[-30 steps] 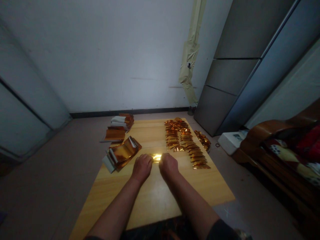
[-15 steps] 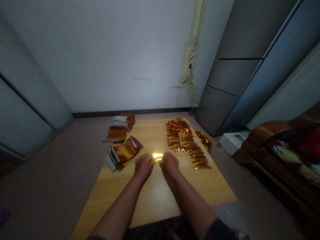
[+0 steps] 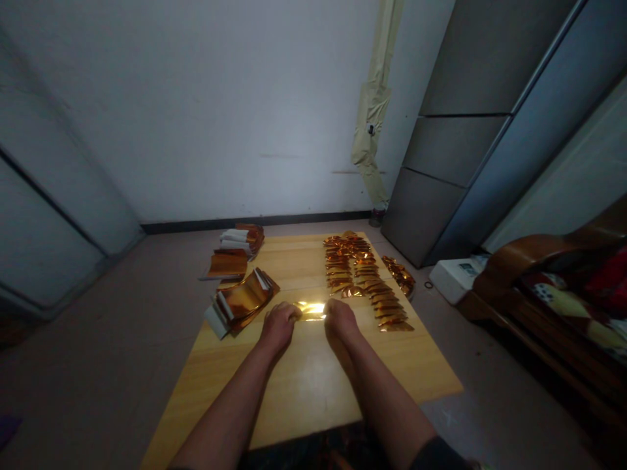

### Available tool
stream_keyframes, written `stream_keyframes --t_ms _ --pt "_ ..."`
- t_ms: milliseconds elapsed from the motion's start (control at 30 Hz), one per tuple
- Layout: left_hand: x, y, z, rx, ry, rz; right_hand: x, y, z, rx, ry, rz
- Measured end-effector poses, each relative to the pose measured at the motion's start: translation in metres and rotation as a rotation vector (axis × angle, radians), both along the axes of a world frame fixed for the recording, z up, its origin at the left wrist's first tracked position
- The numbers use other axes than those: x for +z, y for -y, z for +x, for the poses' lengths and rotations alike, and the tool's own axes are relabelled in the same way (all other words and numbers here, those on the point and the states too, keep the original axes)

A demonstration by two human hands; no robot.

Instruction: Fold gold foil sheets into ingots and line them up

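Note:
A shiny strip of gold foil paper [image 3: 311, 311] stretches between my two hands, just above or on the wooden table [image 3: 304, 391]. Its left end is pinched by my left hand [image 3: 279, 324], the fingers closed. My right hand [image 3: 341, 320] grips the opposite end, also closed. Left of my left hand lies a loose stack of gold foil sheets [image 3: 245, 295] with pale undersides. Rows of folded gold foil pieces [image 3: 386, 300] overlap one another to the right of my right hand.
More foil sheets [image 3: 228, 264] lie at the table's far left edge. A heap of folded foil [image 3: 399, 275] sits beyond the right edge. Behind stand a white wall [image 3: 245, 130] and a grey refrigerator [image 3: 441, 150]. A white box [image 3: 453, 279] and a carved wooden seat [image 3: 533, 267] are on the right.
My hands have moved apart, the right one shifting right, and a longer stretch of the gold foil paper now shows between them.

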State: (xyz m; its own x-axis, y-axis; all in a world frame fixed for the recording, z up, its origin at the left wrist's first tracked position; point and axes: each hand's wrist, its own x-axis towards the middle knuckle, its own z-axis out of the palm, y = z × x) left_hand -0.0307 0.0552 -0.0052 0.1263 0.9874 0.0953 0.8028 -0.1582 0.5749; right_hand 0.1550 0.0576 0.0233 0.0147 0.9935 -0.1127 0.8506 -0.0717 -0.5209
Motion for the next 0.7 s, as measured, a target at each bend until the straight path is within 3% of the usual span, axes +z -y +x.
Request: stream_keyframes --t_ms 300,533,700 --pt "-0.012 -0.002 -0.004 -0.020 0.074 0.040 -0.006 -0.002 0.005 -0.037 -0.019 0.041" --pt "-0.007 0.006 -0.001 -0.026 0.023 0.116 -0.005 0.012 0.003 -0.059 -0.130 0.152" --pt "-0.006 0.012 -0.001 -0.035 0.000 0.202 -0.004 0.018 0.001 0.013 -0.055 0.138"
